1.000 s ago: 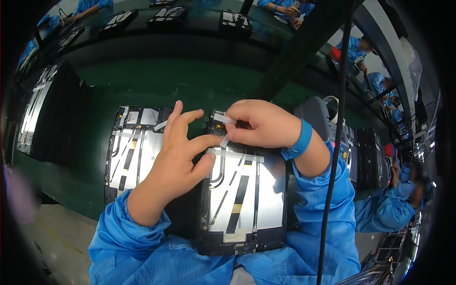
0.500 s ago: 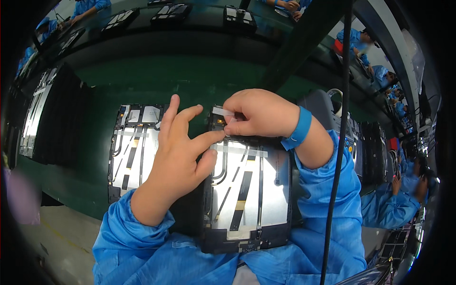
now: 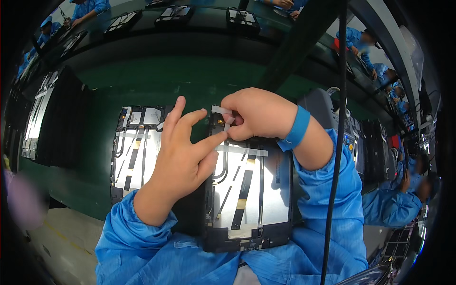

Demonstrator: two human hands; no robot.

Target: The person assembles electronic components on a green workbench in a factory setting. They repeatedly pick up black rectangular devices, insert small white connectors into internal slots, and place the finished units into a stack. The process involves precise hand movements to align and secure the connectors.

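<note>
An opened tablet (image 3: pixel 271 199) lies in front of me, its shiny metal plate crossed by dark ribbon cables and edged in black. At its upper left corner my right hand (image 3: pixel 261 115) pinches a whitish strip of tape (image 3: pixel 220 109) between thumb and curled fingers; part of it is hidden. My left hand (image 3: pixel 178 154) reaches over the tablet's left edge with its fingers spread, the index fingertip at the tape's lower end by my right thumb. Another pale tape strip (image 3: pixel 251 152) lies across the upper metal plate. A second opened tablet (image 3: pixel 124 156) lies to the left, partly behind my left hand.
Stacked tablets (image 3: pixel 45 114) stand at the left of the green bench (image 3: pixel 142 71), and more dark stacks (image 3: pixel 373 147) at the right beside a grey device (image 3: pixel 318 107). A black cable (image 3: pixel 335 166) hangs before my right arm. Several co-workers in blue sit beyond.
My right hand has shifted slightly, and a folded piece of the tape now shows below its fingers. My left index fingertip stays beside it. The whole view has moved a little.
</note>
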